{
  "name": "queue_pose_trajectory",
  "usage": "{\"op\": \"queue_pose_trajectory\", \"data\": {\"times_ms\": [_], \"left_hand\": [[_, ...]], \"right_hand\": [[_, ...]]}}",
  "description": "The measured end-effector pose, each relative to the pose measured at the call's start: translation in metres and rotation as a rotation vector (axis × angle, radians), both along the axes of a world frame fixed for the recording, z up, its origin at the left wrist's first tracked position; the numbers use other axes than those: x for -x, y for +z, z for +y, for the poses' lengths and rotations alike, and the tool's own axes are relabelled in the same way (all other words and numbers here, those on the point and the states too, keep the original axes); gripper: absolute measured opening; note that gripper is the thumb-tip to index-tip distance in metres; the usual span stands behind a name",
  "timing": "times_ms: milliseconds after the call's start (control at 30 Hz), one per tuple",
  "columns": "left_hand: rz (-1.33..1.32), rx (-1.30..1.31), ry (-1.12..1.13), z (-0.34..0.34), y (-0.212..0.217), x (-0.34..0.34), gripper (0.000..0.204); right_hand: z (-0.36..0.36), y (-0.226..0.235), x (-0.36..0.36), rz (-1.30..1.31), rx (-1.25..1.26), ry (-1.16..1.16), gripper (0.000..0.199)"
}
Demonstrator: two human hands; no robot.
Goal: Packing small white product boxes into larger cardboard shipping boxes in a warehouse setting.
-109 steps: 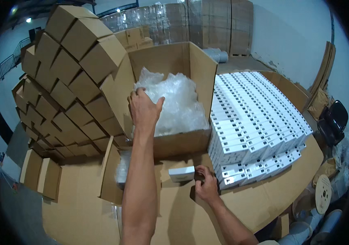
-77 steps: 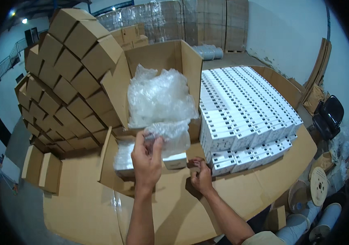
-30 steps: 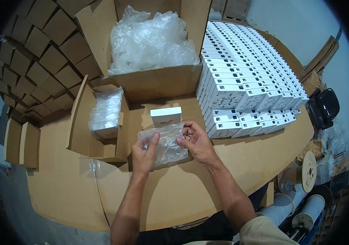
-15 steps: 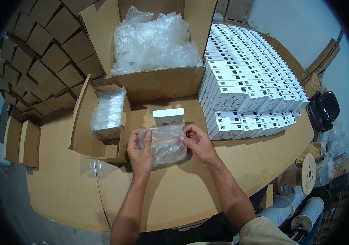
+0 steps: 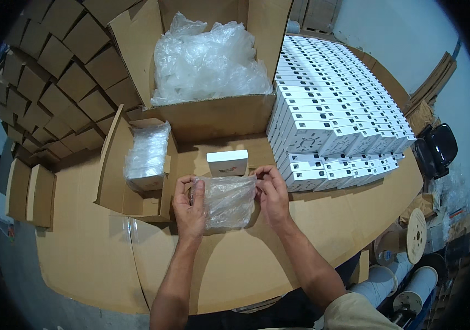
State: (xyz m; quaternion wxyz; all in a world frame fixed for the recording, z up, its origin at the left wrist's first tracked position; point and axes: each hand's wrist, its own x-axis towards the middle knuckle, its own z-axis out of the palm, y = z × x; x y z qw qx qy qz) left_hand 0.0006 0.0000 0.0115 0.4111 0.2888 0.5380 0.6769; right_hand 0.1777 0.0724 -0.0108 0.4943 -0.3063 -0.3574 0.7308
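A clear bubble-wrap bag (image 5: 227, 202) is stretched between my two hands above the cardboard-covered table. My left hand (image 5: 189, 210) pinches its left side, thumb on top. At the upper right corner, the fingers of my right hand (image 5: 271, 193) are closed on the bag's edge. Just beyond the bag stands a small white box (image 5: 227, 163), upright and touched by neither hand. To the left, an open carton (image 5: 111, 181) holds a row of white boxes wrapped in clear bags (image 5: 148, 153), with a gap at its near end.
A large open carton (image 5: 218, 116) full of loose clear bags (image 5: 207, 63) stands at the back. Stacked white boxes (image 5: 323, 129) fill the right side of the table (image 5: 86, 253). Brown cartons (image 5: 75, 82) are piled at far left; spools (image 5: 415, 234) stand at lower right.
The bag has been pulled flatter and wider between my hands. My right hand has moved slightly to the right, and its fingers have curled at the bag's corner.
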Motion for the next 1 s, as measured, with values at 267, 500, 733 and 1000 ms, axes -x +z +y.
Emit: {"op": "queue_pose_trajectory", "data": {"times_ms": [267,500,733,1000], "left_hand": [[0.062,-0.129,-0.302,-0.002,-0.007,0.011,0.019],[0.077,-0.055,-0.4,-0.002,0.002,0.008,0.036],[0.031,0.134,-0.389,-0.002,-0.004,0.007,0.041],[-0.167,0.008,-0.256,0.001,-0.01,0.004,0.025]], "right_hand": [[-0.02,0.042,0.005,-0.946,-1.183,-0.249,0.029],[-0.019,0.022,0.007,-0.749,-0.714,-0.104,0.011],[-0.009,0.02,0.004,-0.268,-0.313,-0.059,0.019],[-0.004,0.012,0.005,-0.045,-0.213,-0.103,0.023]]}}
